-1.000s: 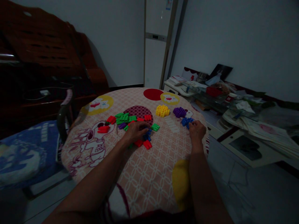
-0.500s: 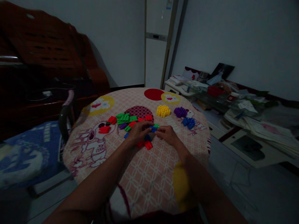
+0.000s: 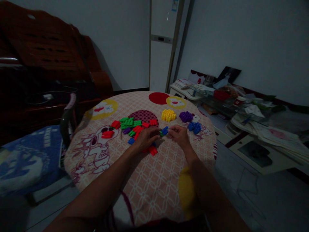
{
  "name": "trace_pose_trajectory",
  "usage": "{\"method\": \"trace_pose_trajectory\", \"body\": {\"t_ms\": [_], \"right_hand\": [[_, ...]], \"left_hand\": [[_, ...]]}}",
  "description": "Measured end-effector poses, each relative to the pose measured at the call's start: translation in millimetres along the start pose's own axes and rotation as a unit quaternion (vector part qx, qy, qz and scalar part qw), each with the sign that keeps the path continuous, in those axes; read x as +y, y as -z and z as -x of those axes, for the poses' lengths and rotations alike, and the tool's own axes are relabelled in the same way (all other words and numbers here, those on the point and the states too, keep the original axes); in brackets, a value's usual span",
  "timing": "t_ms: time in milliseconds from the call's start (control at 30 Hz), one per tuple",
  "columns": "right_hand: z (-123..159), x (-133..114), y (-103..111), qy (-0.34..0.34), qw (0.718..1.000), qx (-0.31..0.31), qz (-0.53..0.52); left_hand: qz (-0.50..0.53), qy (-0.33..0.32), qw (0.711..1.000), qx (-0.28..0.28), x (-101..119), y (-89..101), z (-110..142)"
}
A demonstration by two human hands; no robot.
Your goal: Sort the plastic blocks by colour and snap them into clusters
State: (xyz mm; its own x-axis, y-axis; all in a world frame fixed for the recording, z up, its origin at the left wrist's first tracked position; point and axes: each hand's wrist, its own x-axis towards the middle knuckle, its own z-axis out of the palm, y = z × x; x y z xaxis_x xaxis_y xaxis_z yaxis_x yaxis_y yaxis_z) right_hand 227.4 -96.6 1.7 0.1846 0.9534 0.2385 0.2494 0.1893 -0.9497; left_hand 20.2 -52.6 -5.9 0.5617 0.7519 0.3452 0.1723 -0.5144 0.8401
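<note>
Round cloth-covered counter [image 3: 155, 183], dim light; a small blue piece [image 3: 165, 130] lies between the two hands, a little beyond the counter's middle toward the far edge. Right hand [image 3: 179, 134]: thumb and forefinger drawn close together at the piece's right end, apparently pinching it. Left hand [image 3: 146, 138]: fingers loosely bent, palm down, tips just beside the piece's left end; whether they grip anything underneath, cannot tell. Judging by look, the piece is moulded plastic: light, stiff, smooth enough to slip a little, hardly fragile. Best hold probably a fingertip pinch across its sides or by one end. A green piece [image 3: 161, 133] shows partly behind it, close enough to snag a finger. Toward the left edge, a loose spread: green pieces [image 3: 127, 122], red piece [image 3: 107, 134], purple piece [image 3: 126, 130]; the left hand covers part of this spread. Toward the far right edge, three compact groups: yellow cluster [image 3: 168, 115], purple cluster [image 3: 186, 116], blue cluster [image 3: 194, 127], the last beyond the right hand, well apart from it.
</note>
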Motion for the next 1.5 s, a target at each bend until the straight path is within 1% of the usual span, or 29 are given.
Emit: {"method": "trace_pose_trajectory", "body": {"t_ms": [33,67,100,133,167,200,267,300,367,433,567,667,733,800,900,967,1000,1033,1067,1133,1200,1267,1333,1400,1433,1500], "right_hand": [[-1.0,-1.2,10.2,0.029,0.997,0.066,0.031],[-1.8,-1.3,22.1,0.058,0.987,0.137,0.068],[-2.4,-0.3,35.2,0.08,0.97,0.204,0.108],[-2.6,1.9,48.8,0.089,0.951,0.261,0.142],[-2.3,4.8,62.2,0.089,0.932,0.306,0.17],[-1.6,8.3,74.8,0.087,0.916,0.34,0.193],[0.7,15.4,95.3,0.073,0.891,0.384,0.23],[2.0,18.4,102.4,0.064,0.881,0.396,0.249],[4.1,22.7,110.4,0.045,0.869,0.398,0.288],[5.0,24.8,111.5,0.025,0.868,0.378,0.32],[4.2,27.4,104.7,0.001,0.873,0.33,0.358],[3.3,31.0,100.6,-0.003,0.866,0.308,0.393],[3.0,33.9,100.7,-0.008,0.862,0.295,0.413],[2.8,35.9,102.7,-0.009,0.858,0.286,0.426],[2.0,34.2,102.9,0.005,0.853,0.304,0.423],[1.3,29.6,94.6,0.031,0.853,0.322,0.41],[1.3,26.6,86.4,0.051,0.857,0.314,0.404],[1.6,23.5,75.5,0.077,0.866,0.289,0.4],[2.5,20.5,62.2,0.106,0.877,0.247,0.398],[6.3,14.8,30.7,0.166,0.893,0.118,0.401],[12.1,9.8,-2.0,0.201,0.888,-0.009,0.413],[18.5,5.1,-30.0,0.2,0.867,-0.096,0.445],[23.4,1.2,-50.5,0.18,0.846,-0.146,0.48],[26.1,-1.4,-63.3,0.165,0.836,-0.173,0.494],[26.7,-2.1,-67.3,0.162,0.837,-0.181,0.49],[27.3,-2.1,-71.3,0.157,0.854,-0.189,0.458]], "left_hand": [[0.0,0.001,1.0,0.0,0.0,0.3,0.1],[-0.003,0.004,1.0,-0.002,0.4,1.0,0.2],[-0.009,0.007,1.0,-0.006,1.0,2.1,0.4],[-0.017,0.01,1.0,-0.01,1.7,3.3,0.5],[-0.024,0.011,1.0,-0.011,2.1,4.3,0.7],[-0.029,0.013,0.999,-0.01,2.3,5.1,0.9],[-0.035,0.017,0.999,-0.005,1.6,5.7,1.1],[-0.037,0.018,0.999,-0.002,0.9,5.5,1.2],[-0.043,0.019,0.999,-0.003,-0.9,5.0,1.3],[-0.05,0.018,0.999,-0.011,-2.1,4.8,1.1],[-0.058,0.012,0.998,-0.015,-1.9,4.9,0.4],[-0.057,0.007,0.998,-0.012,-0.5,4.8,-0.4],[-0.052,0.014,0.999,0.0,0.8,6.5,-0.8],[-0.046,0.026,0.998,0.034,1.5,11.6,-0.9],[-0.073,0.045,0.988,0.132,-0.9,27.1,-0.4],[-0.095,0.067,0.973,0.198,-5.2,40.4,0.5],[-0.102,0.081,0.965,0.226,-7.7,46.9,1.1],[-0.109,0.094,0.958,0.247,-9.9,52.9,1.9],[-0.12,0.106,0.951,0.264,-11.8,58.1,2.7],[-0.16,0.123,0.938,0.282,-13.8,65.9,4.3],[-0.208,0.133,0.93,0.273,-14.3,70.5,5.8],[-0.252,0.14,0.926,0.243,-15.4,72.7,6.9],[-0.292,0.142,0.924,0.204,-18.6,73.1,7.4],[-0.323,0.138,0.921,0.171,-23.6,72.1,7.3],[-0.332,0.135,0.92,0.158,-26.1,71.0,7.0],[-0.341,0.128,0.92,0.144,-30.2,68.2,6.2]]}}
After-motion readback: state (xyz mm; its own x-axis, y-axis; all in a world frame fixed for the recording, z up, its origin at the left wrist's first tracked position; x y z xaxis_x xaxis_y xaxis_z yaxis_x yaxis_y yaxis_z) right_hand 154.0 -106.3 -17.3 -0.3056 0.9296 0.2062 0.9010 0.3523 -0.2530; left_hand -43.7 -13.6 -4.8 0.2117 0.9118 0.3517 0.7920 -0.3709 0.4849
